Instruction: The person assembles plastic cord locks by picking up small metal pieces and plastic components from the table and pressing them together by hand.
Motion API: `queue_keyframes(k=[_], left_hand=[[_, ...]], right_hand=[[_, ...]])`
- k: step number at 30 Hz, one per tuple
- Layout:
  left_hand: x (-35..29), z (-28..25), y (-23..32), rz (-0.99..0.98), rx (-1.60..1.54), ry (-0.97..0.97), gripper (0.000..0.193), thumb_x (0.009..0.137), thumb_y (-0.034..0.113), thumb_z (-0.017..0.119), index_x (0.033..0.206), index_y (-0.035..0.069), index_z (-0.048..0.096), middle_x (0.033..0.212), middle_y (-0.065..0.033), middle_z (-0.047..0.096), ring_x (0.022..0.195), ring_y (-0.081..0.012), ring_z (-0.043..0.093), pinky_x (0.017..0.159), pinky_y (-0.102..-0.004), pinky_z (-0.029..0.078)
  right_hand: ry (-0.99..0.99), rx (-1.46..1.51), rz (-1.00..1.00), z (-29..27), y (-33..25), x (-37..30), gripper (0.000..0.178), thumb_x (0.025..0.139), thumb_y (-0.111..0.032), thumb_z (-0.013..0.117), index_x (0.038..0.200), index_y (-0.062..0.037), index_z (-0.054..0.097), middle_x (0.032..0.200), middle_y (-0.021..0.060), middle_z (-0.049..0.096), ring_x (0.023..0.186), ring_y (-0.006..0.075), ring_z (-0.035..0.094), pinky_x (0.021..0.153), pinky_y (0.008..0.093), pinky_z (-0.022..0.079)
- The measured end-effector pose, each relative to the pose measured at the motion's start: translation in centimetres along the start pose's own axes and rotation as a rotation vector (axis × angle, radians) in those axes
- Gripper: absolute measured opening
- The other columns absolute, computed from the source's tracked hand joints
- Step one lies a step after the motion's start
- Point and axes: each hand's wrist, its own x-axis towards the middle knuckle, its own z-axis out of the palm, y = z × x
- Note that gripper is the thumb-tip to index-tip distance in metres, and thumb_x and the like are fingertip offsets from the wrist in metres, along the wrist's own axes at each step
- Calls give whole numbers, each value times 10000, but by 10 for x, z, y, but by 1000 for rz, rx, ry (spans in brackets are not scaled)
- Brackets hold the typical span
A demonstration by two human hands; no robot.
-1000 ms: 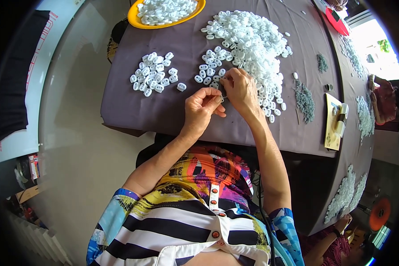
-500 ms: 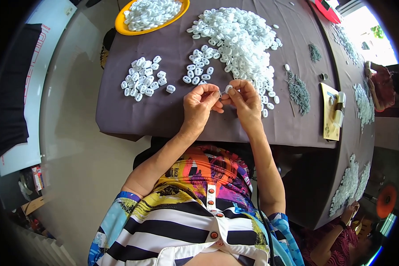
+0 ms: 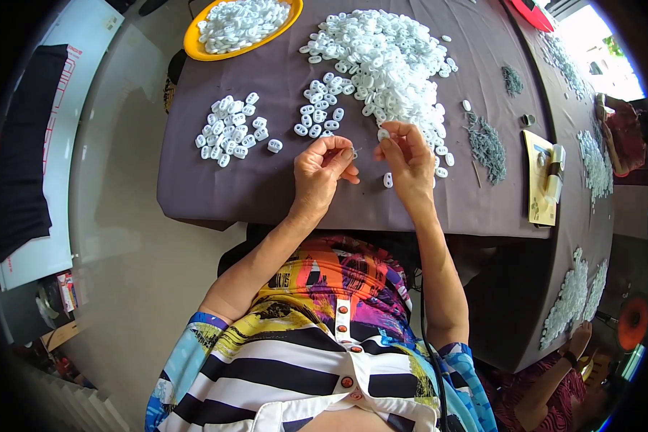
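Note:
My left hand (image 3: 318, 173) is closed in a pinch above the table's near part, on a small, thin, clear-looking piece (image 3: 355, 153) whose kind I cannot make out. To its right, my right hand (image 3: 408, 164) pinches a white oval two-holed plastic piece (image 3: 383, 135) between thumb and forefinger. The hands are apart. Just below the right fingers, another white oval piece (image 3: 388, 180) lies loose. Beyond my hands spreads a big heap of white oval pieces (image 3: 389, 61). A loose cluster of two-holed pieces (image 3: 318, 108) lies beyond the left hand, and a smaller pile (image 3: 227, 129) farther left.
A yellow bowl (image 3: 191, 45) of white pieces stands at the table's far left. Right of the heap lie grey small parts (image 3: 488, 147) and a yellow pad (image 3: 536, 194) with a clear roll on it. A co-worker's arm (image 3: 547, 389) shows at lower right.
My hands have drawn apart; the right has moved slightly right with a white piece in its fingers. A loose white oval piece now shows on the cloth below it.

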Motion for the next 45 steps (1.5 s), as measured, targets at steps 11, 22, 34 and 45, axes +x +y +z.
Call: queue_keyframes(k=[11,22,34,45], left_hand=[[1,-2,-2,57,40,15,82,843,54,602,905,3,585,728,-21,583,567,-77,553,494,-212,478],[2,-3,-3,50,98,8,89,843,48,598,916,-1,587,712,-38,600,552,-81,549,481,-204,455],[3,0,3,-50,-91,80,71,819,26,621,881,6,592,704,-51,617,541,-98,567,473,-208,450],[0,5,8,-156,-126,130,88,815,20,622,897,16,588,736,-48,624,563,-93,571,491,-210,454]], right_hand=[[47,323,194,24,0,-17,159,885,-60,544,1032,-4,570,779,6,584,654,71,590,537,203,510],[0,274,149,29,4,-17,114,878,-20,535,980,9,577,776,26,599,650,69,586,537,201,510],[-15,76,-13,32,7,-21,187,824,31,577,1010,18,571,818,60,596,675,87,590,562,209,489],[-66,-343,-256,22,-3,-17,394,736,43,607,1124,-11,564,943,109,623,725,162,631,623,262,516]])
